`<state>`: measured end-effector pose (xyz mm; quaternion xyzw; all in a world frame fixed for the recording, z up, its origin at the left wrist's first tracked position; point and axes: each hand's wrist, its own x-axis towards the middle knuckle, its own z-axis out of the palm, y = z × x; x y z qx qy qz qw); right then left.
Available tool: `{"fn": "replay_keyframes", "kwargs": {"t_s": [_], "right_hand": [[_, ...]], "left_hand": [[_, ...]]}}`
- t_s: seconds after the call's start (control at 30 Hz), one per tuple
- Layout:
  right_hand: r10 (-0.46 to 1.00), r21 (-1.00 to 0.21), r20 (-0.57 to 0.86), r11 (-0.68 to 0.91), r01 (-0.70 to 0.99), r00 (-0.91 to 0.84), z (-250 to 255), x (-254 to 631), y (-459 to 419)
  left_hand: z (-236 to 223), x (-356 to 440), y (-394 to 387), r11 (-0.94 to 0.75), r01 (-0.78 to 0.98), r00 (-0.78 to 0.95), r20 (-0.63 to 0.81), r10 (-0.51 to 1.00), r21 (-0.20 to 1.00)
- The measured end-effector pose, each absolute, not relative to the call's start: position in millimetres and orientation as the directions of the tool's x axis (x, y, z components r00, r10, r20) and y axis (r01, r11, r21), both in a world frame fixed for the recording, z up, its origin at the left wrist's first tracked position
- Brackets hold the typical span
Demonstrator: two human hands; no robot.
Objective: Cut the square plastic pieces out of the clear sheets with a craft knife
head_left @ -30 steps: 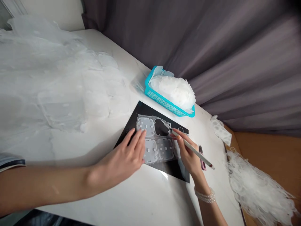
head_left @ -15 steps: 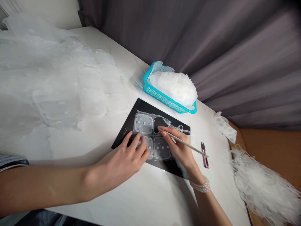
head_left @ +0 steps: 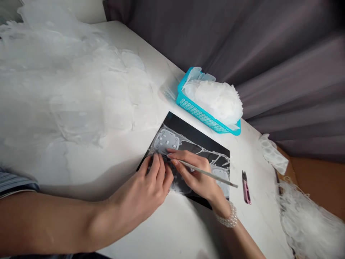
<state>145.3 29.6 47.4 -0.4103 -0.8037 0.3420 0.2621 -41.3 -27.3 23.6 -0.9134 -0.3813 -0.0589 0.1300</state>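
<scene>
Lying on a black rectangular board (head_left: 188, 126), a thin, translucent sheet with rounded-square moulded panels (head_left: 166, 139) sits mid-scene, with bare openings and thin web-like strips toward its far right. The left hand (head_left: 152, 181) rests on its near left part, fingers bent and slightly spread; whether they pinch anything cannot be told. The right hand (head_left: 198, 174) is closed in a pen grip around a slim, pale stick-like tool (head_left: 211, 174), its tip hidden close to the left fingertips. A slip there could poke a finger or mark a panel; uneven pressure could make the flexible sheet slide or its thin strips tear. To the right lie pink-handled snips with dark blades (head_left: 246, 190). Beyond the board stands a turquoise plastic basket (head_left: 199, 114), heaped with whitish pieces. Translucent sheets (head_left: 81, 79) pile up at left; stringy, whitish scraps (head_left: 307, 212) lie far right.
</scene>
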Motion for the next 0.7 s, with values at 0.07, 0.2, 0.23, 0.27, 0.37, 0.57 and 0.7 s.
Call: {"fn": "replay_keyframes", "kwargs": {"t_s": [0.07, 0.2, 0.23, 0.27, 0.37, 0.57, 0.7], "right_hand": [[0.817, -0.744, 0.149, 0.464, 0.482, -0.557, 45.4, 143.8, 28.8], [0.803, -0.707, 0.174, 0.505, 0.496, -0.570, 41.4, 145.2, 29.8], [0.801, -0.706, 0.182, 0.510, 0.492, -0.571, 40.2, 145.7, 31.4], [0.802, -0.706, 0.189, 0.512, 0.490, -0.566, 38.9, 146.3, 33.7], [0.833, -0.709, 0.199, 0.487, 0.510, -0.517, 36.0, 148.7, 42.8], [0.869, -0.713, 0.200, 0.446, 0.541, -0.452, 37.5, 152.7, 52.4], [0.831, -0.674, 0.190, 0.498, 0.547, -0.522, 40.8, 148.9, 48.3]], "left_hand": [[22.0, -41.7, -28.1, -0.646, 0.743, 0.669, 0.220, 0.710, -0.178], [21.2, -42.3, -27.7, -0.620, 0.767, 0.642, 0.202, 0.740, -0.166], [21.0, -42.2, -26.6, -0.620, 0.765, 0.644, 0.196, 0.739, -0.175], [20.6, -42.0, -24.9, -0.622, 0.762, 0.648, 0.193, 0.737, -0.180], [18.8, -41.4, -15.9, -0.639, 0.755, 0.656, 0.198, 0.728, -0.148], [15.3, -41.1, 3.4, -0.608, 0.788, 0.613, 0.202, 0.763, -0.096], [12.7, -40.8, 4.3, -0.602, 0.798, 0.595, 0.215, 0.774, -0.043]]}}
